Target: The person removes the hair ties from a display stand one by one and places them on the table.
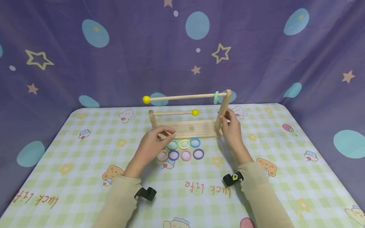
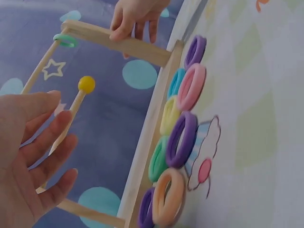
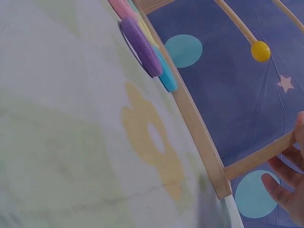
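Observation:
A wooden stand (image 1: 189, 129) has a tall post (image 1: 224, 107) on the right and a short post (image 1: 152, 118) on the left. Each post carries a sideways rod with a yellow ball at its free end. My right hand (image 1: 232, 128) grips the tall post, thumb on one side and fingers on the other. A mint-green hair tie (image 1: 215, 97) hangs on the upper rod (image 1: 182, 97) close to that post. Holding nothing, my left hand (image 1: 152, 142) hovers by the short post with fingers loosely spread, as the left wrist view shows. It partly covers the leftmost hair ties.
Several coloured hair ties lie in two rows before the stand's base, among them a purple one (image 2: 190, 137) and a peach one (image 2: 159, 199). A checked cloth (image 1: 94, 186) covers the table. Behind it hangs a purple patterned curtain (image 1: 128, 63).

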`<state>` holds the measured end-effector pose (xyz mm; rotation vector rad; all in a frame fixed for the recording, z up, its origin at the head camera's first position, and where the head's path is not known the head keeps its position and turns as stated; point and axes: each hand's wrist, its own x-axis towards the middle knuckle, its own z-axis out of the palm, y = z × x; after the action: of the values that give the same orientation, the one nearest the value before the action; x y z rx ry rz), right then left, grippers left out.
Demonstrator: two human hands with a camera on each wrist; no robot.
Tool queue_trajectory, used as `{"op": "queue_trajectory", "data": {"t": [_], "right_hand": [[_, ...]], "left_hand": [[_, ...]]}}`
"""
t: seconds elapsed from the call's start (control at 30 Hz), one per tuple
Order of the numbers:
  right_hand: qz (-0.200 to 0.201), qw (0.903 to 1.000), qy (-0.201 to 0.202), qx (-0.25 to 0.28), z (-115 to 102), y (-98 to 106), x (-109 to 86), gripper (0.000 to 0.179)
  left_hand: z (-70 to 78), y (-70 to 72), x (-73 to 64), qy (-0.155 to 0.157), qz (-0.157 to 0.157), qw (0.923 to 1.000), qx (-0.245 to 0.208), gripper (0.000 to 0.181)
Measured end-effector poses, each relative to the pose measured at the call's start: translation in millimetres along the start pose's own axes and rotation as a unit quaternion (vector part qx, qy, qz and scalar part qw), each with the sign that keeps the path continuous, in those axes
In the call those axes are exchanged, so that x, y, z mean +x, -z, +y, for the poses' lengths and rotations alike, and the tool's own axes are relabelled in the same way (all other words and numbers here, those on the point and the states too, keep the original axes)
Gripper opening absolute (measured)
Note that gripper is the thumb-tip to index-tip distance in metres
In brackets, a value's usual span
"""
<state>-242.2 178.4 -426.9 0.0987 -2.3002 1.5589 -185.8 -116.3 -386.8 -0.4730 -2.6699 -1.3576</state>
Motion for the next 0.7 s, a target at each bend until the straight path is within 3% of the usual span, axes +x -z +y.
{"op": "queue_trajectory", "data": {"t": [0.33, 0.7], "right_hand": [[0.008, 1.0, 0.003, 0.001, -1, -1, -0.5, 0.04], [0.009, 1.0, 0.001, -0.001, 0, -2, 0.8, 0.04]], "left_hand": [[5.9, -9.5, 8.8, -0.003, 0.036, 0.9988, -0.032, 0.02], [14.5, -23.7, 29.1, -0.041, 0.07, 0.9941, -0.071, 0.02]]}}
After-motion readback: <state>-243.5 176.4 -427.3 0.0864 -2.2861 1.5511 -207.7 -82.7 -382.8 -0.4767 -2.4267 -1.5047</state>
